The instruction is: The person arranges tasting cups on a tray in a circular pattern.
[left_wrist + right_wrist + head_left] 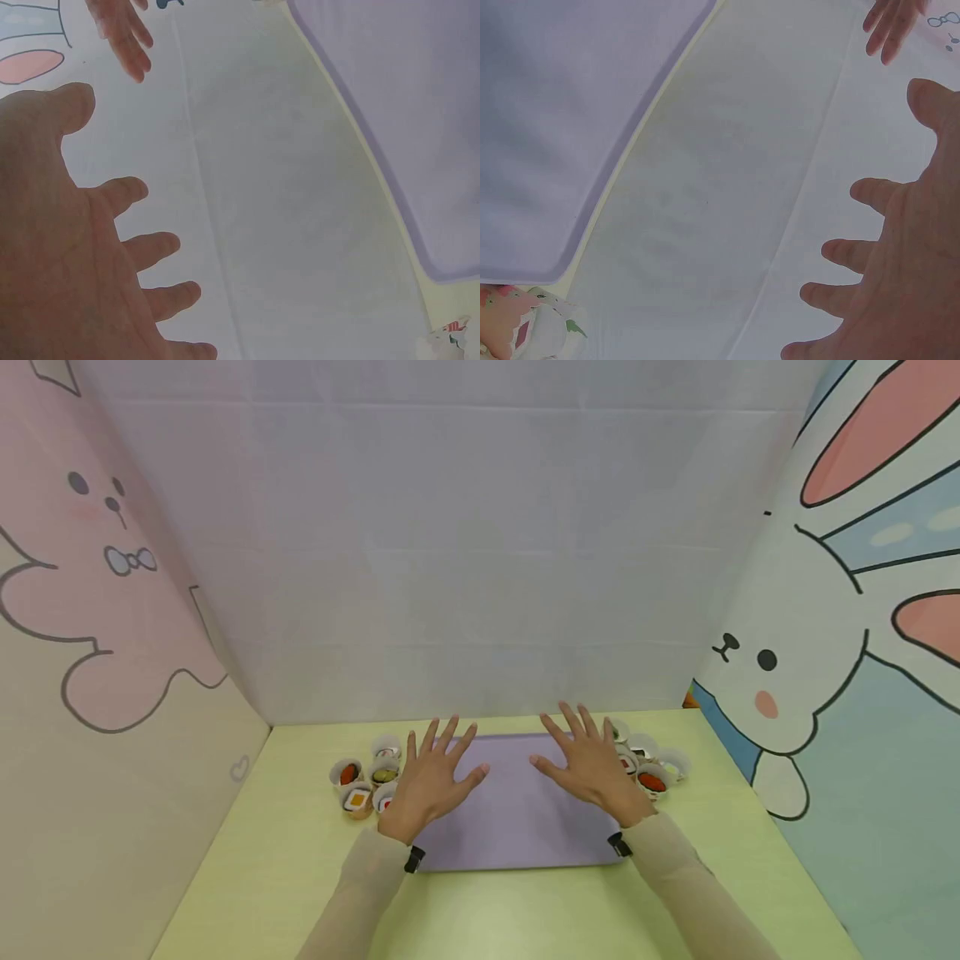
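In the head view, my left hand [430, 782] is held palm down with fingers spread over the left side of a flat purple tray [517, 810]. My right hand [592, 770] mirrors it over the tray's right side, also with fingers spread. Both are bare and hold nothing. Beside the left hand stand several small paper cups [357, 800] with red, green, and yellow-and-white pieces in them. A similar group of cups [652, 781], one with a red piece, sits by the right hand and is partly hidden behind it.
The tray lies on a pale yellow-green table [495, 918]. A white cloth wall [480, 568] rises behind the table. Side panels carry a pink cartoon figure [112, 610] on the left and a white rabbit [795, 643] on the right.
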